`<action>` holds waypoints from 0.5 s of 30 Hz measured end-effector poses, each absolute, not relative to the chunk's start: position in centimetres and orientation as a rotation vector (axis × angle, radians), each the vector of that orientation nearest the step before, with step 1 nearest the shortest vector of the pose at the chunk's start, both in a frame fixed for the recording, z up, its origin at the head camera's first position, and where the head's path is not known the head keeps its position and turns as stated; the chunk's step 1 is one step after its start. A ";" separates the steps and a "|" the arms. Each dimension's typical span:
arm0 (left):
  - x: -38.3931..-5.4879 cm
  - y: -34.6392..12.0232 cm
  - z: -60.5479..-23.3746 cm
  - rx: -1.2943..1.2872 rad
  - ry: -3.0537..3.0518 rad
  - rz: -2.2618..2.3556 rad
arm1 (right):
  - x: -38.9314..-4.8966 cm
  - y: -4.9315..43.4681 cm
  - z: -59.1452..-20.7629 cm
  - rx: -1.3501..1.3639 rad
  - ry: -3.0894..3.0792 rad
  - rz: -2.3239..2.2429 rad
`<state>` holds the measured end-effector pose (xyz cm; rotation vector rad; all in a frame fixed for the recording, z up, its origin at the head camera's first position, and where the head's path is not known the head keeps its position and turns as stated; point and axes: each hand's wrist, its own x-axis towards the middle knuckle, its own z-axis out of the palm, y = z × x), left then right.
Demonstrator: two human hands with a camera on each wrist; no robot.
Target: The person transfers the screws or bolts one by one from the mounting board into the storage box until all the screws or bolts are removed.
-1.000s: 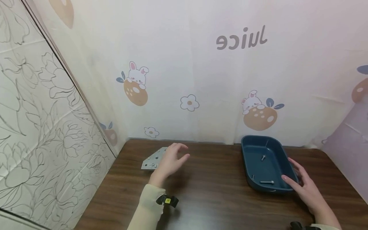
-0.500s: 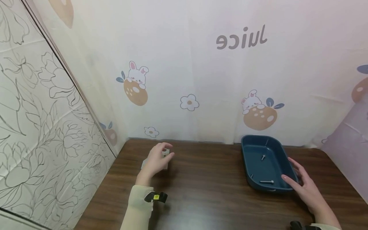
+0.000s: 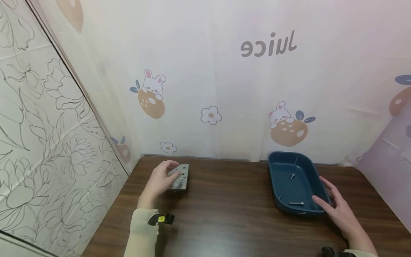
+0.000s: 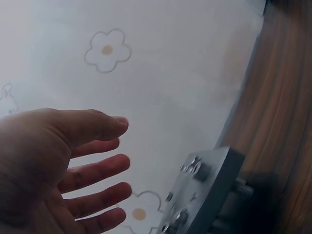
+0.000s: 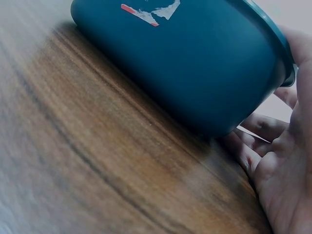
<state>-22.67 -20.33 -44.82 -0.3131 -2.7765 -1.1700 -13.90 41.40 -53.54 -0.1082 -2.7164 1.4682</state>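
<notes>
A grey metal plate (image 3: 183,175) with bolts and holes stands slightly raised above the table at the left. My left hand (image 3: 160,180) hovers over its left part, fingers loosely bent, covering some of it. In the left wrist view a gap separates that hand from the plate (image 4: 207,183), and a bolt end (image 4: 242,187) sticks out underneath. On the right, my right hand (image 3: 337,208) holds a blue plastic tray (image 3: 287,187) at its near right corner, thumb over the rim and fingers along the outer wall.
Inside the tray lie a long bolt (image 3: 296,203), a shorter bolt (image 3: 292,176) and a small screw (image 3: 279,197) by the left wall. The brown wooden table (image 3: 224,203) ends at a printed curtain (image 3: 212,89) behind. Another patterned panel (image 3: 57,142) borders the left side.
My left hand has moved left across the plate, uncovering its right part and covering its left part. The right hand stays at the tray's corner; the small screw in the tray has shifted slightly.
</notes>
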 end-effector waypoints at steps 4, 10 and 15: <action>-22.6 -21.5 -44.9 -0.308 -2.811 -1.166 | -13.9 41.2 -53.6 -0.104 -2.719 1.459; -22.5 -22.4 -45.0 -0.295 -2.802 -1.191 | -14.0 41.3 -53.6 -0.101 -2.718 1.454; -22.4 -22.9 -44.8 -0.274 -2.789 -1.198 | -13.9 41.4 -53.6 -0.095 -2.712 1.445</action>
